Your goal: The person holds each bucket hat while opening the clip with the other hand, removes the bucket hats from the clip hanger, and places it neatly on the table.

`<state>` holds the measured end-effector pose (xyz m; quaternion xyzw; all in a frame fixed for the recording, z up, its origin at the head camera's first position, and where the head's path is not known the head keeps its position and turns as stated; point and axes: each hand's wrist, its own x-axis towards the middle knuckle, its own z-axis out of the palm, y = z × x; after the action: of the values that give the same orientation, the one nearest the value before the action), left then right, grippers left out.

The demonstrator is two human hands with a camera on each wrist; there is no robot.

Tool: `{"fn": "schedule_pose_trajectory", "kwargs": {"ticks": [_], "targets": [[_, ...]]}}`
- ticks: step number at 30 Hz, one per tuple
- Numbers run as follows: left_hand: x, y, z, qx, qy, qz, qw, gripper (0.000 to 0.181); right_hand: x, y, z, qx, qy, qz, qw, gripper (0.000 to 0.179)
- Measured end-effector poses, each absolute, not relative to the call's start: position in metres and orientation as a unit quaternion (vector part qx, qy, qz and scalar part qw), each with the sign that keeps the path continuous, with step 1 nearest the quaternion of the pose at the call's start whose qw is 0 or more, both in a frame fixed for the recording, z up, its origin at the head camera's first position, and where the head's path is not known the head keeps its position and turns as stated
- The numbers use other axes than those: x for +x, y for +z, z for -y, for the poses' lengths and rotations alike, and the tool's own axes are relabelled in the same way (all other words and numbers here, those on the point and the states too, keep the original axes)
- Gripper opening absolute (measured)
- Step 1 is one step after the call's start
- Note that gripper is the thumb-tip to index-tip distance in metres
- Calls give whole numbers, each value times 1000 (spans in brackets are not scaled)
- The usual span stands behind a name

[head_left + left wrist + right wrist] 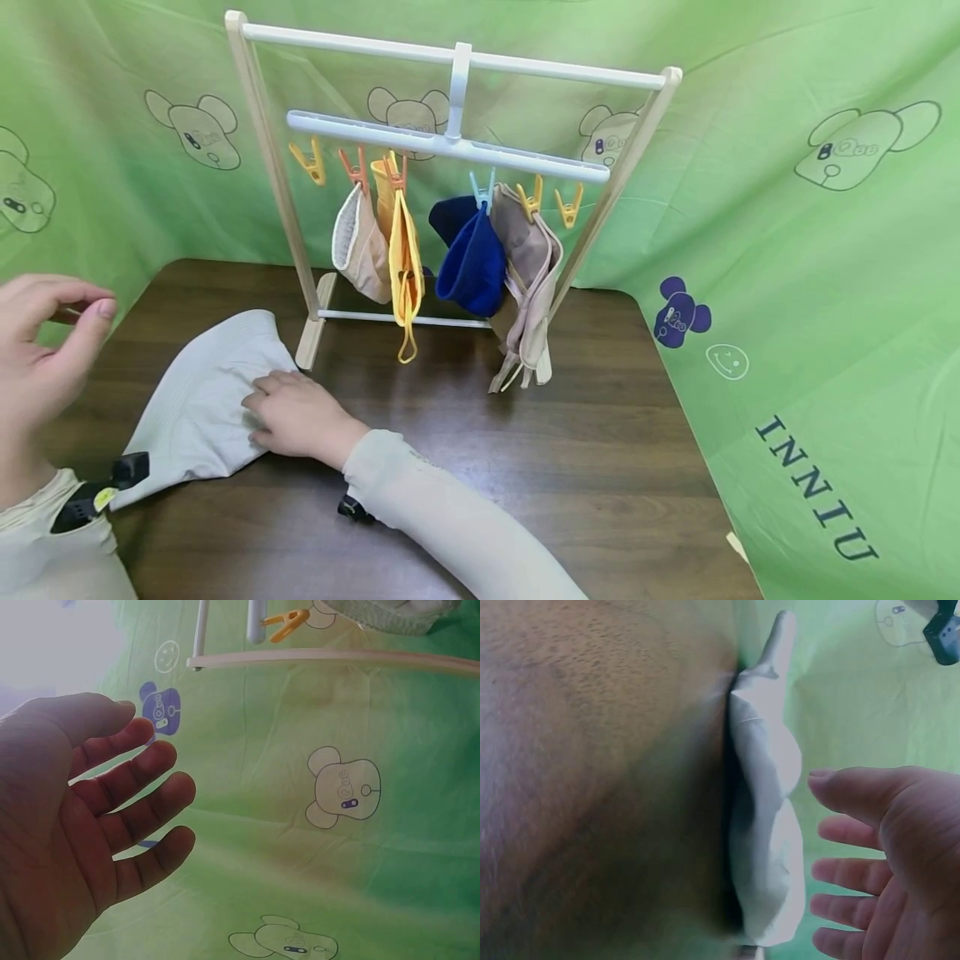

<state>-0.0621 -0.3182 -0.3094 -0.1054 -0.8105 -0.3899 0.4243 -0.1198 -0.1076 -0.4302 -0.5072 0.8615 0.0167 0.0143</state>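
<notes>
A light grey-white bucket hat (202,400) lies flattened on the left part of the brown table (570,467). My right hand (300,417) is over its right side with relaxed fingers. In the right wrist view, a small gap shows between the fingertips and the hat (769,825). My left hand (45,350) is raised at the far left, above the table, holding nothing. The left wrist view shows that hand (112,802) with loosely bent, spread fingers and the palm visible.
A wooden drying rack (262,158) stands at the back, carrying a white hanger (450,146) with several clips. From it hang a pink cloth piece (363,250), a yellow one (407,258), a blue one (476,258) and a beige one (528,275). Green printed cloth (787,275) surrounds the table.
</notes>
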Motion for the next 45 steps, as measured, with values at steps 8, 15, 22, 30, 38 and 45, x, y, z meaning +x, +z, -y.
{"fn": "schedule_pose_trajectory", "kwargs": {"ticks": [8,15,22,30,38,45], "targets": [[-62,-304,313,-107,-373,816,428,30,-118,-409,86,-519,19,-854,-20,48],[-64,-307,313,-115,-362,818,431,28,-115,-385,65,-525,-1,-849,-58,50],[-66,-313,316,-108,-336,835,423,25,-113,-362,43,-535,-36,-839,-94,48],[-63,-310,307,-96,-297,861,402,16,-111,-340,22,-531,-96,-830,-137,44],[-66,-311,297,-100,-290,879,366,7,-115,-333,9,-476,-195,-845,-144,39],[-67,-312,290,-77,-298,890,336,8,-119,-334,-2,-404,-265,-865,-137,38]]}}
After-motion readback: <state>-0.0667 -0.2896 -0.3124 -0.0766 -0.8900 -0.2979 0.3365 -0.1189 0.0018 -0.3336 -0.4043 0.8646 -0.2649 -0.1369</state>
